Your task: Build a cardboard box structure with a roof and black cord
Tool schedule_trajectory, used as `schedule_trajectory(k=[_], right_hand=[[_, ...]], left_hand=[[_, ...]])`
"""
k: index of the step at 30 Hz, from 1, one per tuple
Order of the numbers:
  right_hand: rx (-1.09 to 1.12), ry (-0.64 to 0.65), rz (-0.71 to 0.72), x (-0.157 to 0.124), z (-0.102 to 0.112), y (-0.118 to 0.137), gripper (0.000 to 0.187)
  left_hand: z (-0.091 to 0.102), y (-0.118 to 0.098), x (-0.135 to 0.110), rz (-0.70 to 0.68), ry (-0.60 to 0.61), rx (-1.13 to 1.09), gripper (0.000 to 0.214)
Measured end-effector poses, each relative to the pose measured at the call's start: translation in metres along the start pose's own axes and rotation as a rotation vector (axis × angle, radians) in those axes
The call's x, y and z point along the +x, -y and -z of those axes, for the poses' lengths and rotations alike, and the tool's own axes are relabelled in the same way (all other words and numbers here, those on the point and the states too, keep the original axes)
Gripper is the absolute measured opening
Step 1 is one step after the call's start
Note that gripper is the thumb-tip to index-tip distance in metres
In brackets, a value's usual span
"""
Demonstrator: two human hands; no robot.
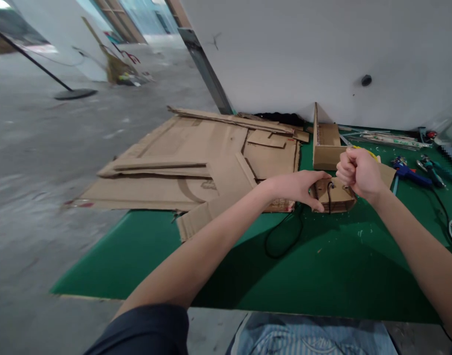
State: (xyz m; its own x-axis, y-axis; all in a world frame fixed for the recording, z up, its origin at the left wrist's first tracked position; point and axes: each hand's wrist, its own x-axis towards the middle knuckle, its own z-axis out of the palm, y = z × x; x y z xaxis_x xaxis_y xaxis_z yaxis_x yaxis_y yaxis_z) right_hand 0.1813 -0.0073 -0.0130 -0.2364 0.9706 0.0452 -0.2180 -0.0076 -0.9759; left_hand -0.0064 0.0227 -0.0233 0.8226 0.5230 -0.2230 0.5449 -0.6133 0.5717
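My left hand [302, 187] reaches across the green table [218, 266] and pinches the left edge of a small cardboard piece [337, 197] between thumb and fingers. A thin black cord [285, 236] comes out of a hole in that piece and loops over the table. My right hand [359, 171] is a closed fist just above and right of the piece, with a yellow-handled tool [366, 152] sticking out behind it.
Flattened cardboard sheets [196, 158] overhang the table's left edge. An upright cardboard L-shape [324, 143] stands behind my hands. A blue glue gun [409, 172], teal pliers [436, 170] and long strips lie at the right. A white wall rises behind; concrete floor lies to the left.
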Motion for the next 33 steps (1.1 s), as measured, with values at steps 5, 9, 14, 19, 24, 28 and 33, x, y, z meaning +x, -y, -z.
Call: schedule_trajectory(k=[5, 9, 14, 19, 24, 28, 33], right_hand=[[0.072, -0.030, 0.007, -0.002, 0.016, 0.001, 0.044], [0.084, -0.043, 0.005, -0.002, 0.018, -0.004, 0.044], [0.063, -0.035, 0.015, -0.001, 0.015, -0.016, 0.043], [-0.203, -0.022, 0.156, -0.006, 0.013, -0.026, 0.045], [-0.314, -0.062, 0.200, -0.006, 0.010, -0.030, 0.045], [0.024, -0.104, 0.106, -0.003, 0.018, -0.019, 0.045], [0.112, -0.182, 0.254, -0.005, 0.032, 0.014, 0.049]], left_hand=[[0.000, 0.000, 0.001, -0.012, -0.015, -0.004, 0.093], [0.000, -0.002, 0.000, 0.001, -0.013, -0.008, 0.094], [0.001, -0.007, -0.003, 0.011, -0.029, -0.004, 0.087], [-0.004, -0.001, -0.002, -0.016, -0.055, -0.006, 0.085], [-0.007, 0.002, 0.001, -0.022, -0.054, 0.005, 0.085], [-0.005, 0.000, 0.001, -0.015, -0.062, 0.014, 0.089], [0.000, 0.001, -0.001, -0.032, -0.108, -0.013, 0.086]])
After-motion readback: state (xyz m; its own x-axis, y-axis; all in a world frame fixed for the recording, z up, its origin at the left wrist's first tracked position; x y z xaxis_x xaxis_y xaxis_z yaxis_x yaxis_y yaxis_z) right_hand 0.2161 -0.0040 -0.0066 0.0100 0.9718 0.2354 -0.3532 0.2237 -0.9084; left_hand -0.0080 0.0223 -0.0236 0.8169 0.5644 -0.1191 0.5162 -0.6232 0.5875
